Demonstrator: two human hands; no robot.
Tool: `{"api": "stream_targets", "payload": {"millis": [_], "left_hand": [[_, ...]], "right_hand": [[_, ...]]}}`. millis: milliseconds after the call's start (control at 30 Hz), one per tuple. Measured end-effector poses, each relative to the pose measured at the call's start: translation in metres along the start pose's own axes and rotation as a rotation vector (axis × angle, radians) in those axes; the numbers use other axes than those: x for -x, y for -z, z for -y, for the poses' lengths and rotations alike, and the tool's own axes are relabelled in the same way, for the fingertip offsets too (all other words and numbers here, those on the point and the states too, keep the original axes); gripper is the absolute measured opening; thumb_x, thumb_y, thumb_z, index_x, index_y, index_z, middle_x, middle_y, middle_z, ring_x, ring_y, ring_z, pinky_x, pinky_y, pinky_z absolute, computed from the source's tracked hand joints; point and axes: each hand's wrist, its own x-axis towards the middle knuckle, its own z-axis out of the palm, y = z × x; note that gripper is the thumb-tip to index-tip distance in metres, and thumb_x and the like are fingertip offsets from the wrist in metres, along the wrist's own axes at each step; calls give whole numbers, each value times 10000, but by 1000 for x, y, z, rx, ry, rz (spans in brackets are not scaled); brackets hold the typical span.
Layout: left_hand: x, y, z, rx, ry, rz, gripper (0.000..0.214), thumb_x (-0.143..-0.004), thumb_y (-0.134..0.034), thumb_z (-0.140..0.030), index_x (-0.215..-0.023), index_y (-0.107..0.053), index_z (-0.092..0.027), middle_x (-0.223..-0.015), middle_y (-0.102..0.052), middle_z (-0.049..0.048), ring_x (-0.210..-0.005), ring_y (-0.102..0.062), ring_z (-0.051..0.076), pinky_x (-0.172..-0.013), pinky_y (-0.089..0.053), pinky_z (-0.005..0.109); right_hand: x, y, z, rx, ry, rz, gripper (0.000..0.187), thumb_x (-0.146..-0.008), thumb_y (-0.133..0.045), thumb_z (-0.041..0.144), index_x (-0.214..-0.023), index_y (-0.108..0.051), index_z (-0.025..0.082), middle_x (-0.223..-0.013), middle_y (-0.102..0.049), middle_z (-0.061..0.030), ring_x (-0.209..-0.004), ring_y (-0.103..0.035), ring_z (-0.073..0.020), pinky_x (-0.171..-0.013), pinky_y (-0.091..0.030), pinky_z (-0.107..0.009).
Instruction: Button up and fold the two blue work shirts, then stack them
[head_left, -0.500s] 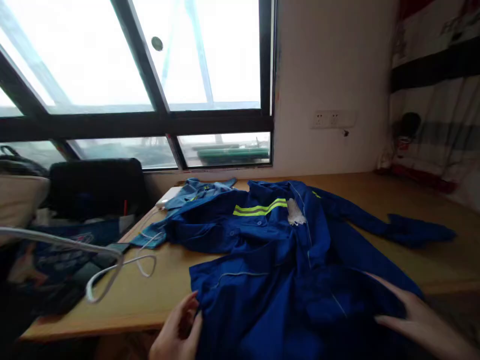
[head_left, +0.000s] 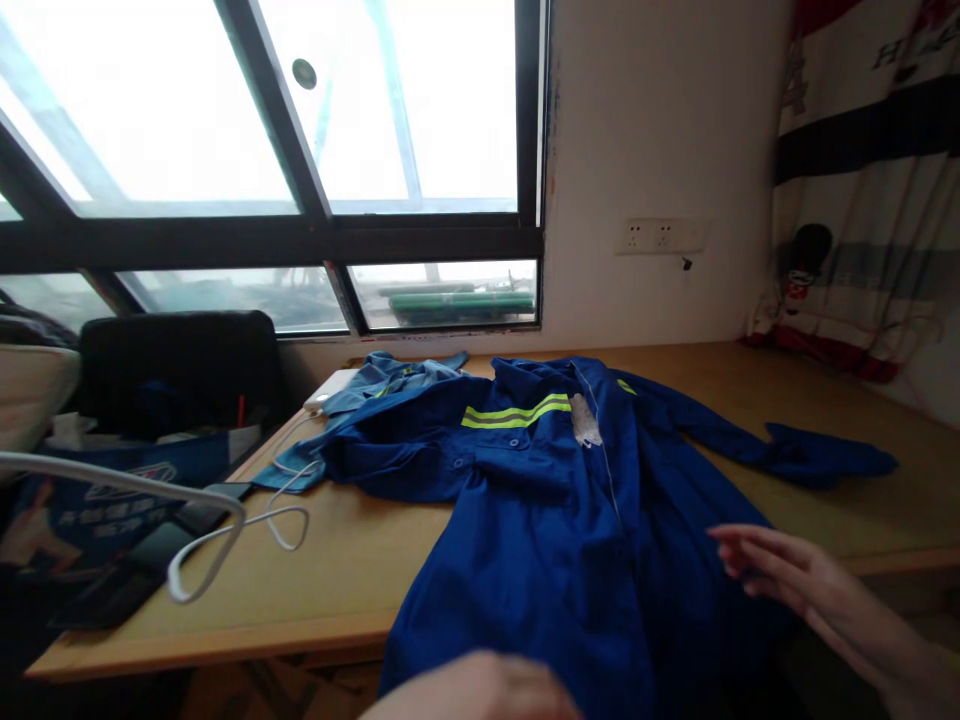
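Observation:
A blue work jacket [head_left: 555,520] with a yellow reflective stripe lies spread on the wooden table [head_left: 337,570], its hem hanging over the near edge. My right hand [head_left: 795,580] hovers over the jacket's right side, fingers stretched out and apart, holding nothing. My left hand [head_left: 480,695] shows only as a blurred patch at the bottom edge, over the jacket's hem; its fingers are not visible.
A second, lighter blue garment [head_left: 375,385] lies behind the jacket near a white flat device [head_left: 330,390]. A white hanger [head_left: 202,545] juts in from the left. A black chair [head_left: 180,370] and a bag stand at the left; curtain at right.
The jacket's folded-up lower part now lies flat and hangs over the edge. My right hand lifted off the cloth and moved up. My left hand shifted right along the bottom edge.

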Motion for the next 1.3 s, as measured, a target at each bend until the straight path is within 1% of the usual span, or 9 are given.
{"api": "stream_targets", "payload": {"millis": [133,267,367,500,600,833,967,1067,1300], "left_hand": [[-107,19,41,-239,-5,-274,318,-818,-452,-320,-1106,-531,-210,-1117,-566,69,-1043,-506,185,-924,-370,312],[-187,26,115,-525,200,-405,439,-805,-465,-386,-1202,-462,-199,-1306,-421,91,-1209,-335,282,-975,-277,456],[-196,32,169,-634,317,-387,476,-818,-372,-497,-1249,-412,-298,-1355,-367,14,-1245,-258,325,-973,-190,560],[-176,45,211,-714,319,-451,552,-824,-269,-556,-1317,-307,-310,-1393,-297,-28,-1279,-191,292,-1012,-140,511],[-164,53,221,-756,317,-458,561,-820,-241,-573,-1319,-300,-326,-1406,-263,-49,-1295,-144,279,-1023,-115,496],[-145,62,228,-753,378,-430,545,-808,-265,-578,-1300,-331,-353,-1396,-283,-70,-1294,-151,282,-1032,-112,471],[-139,60,223,-760,337,-433,476,-812,-318,-531,-1254,-397,-372,-1382,-312,-66,-1286,-157,302,-1016,-68,532],[-148,58,210,-784,250,-451,371,-806,-405,-399,-1153,-519,-334,-1299,-438,-22,-1269,-192,305,-1006,-41,562],[-213,51,197,-638,255,-565,285,-745,-392,-83,-879,-632,-157,-880,-603,93,-904,-532,192,-840,-403,330]], "right_hand": [[-89,-55,24,-71,-80,-197,556,-562,-701,383,-1036,-588,113,-878,-656,-132,-702,-622,-202,-529,-499,-265],[-159,-91,39,-270,-16,-128,370,-588,-638,262,-912,-624,83,-666,-655,-83,-555,-599,-186,-507,-484,-290],[-180,-107,62,-220,322,-247,421,-634,-539,206,-1043,-594,124,-803,-659,-53,-727,-607,-187,-680,-481,-299],[-191,-143,84,458,757,-90,391,-714,-529,313,-1075,-606,183,-957,-629,-64,-937,-538,-213,-855,-398,-327],[-211,-173,75,867,829,82,450,-771,-481,467,-1134,-567,215,-1175,-531,-83,-1096,-435,-234,-933,-332,-351],[-221,-192,11,1113,679,25,489,-826,-345,535,-1269,-394,334,-1359,-351,-2,-1258,-216,-311,-968,-201,-548],[-210,-180,-4,707,581,-183,682,-703,-531,536,-1273,-401,186,-1381,-288,-117,-1261,-205,-335,-996,-207,-502],[-228,-170,5,124,323,-245,609,-680,-569,461,-1150,-480,84,-1176,-505,-206,-1100,-461,-298,-914,-360,-441],[-279,-177,35,-143,322,-165,455,-672,-569,310,-1086,-505,132,-990,-630,-87,-863,-594,-201,-771,-471,-345]]}}
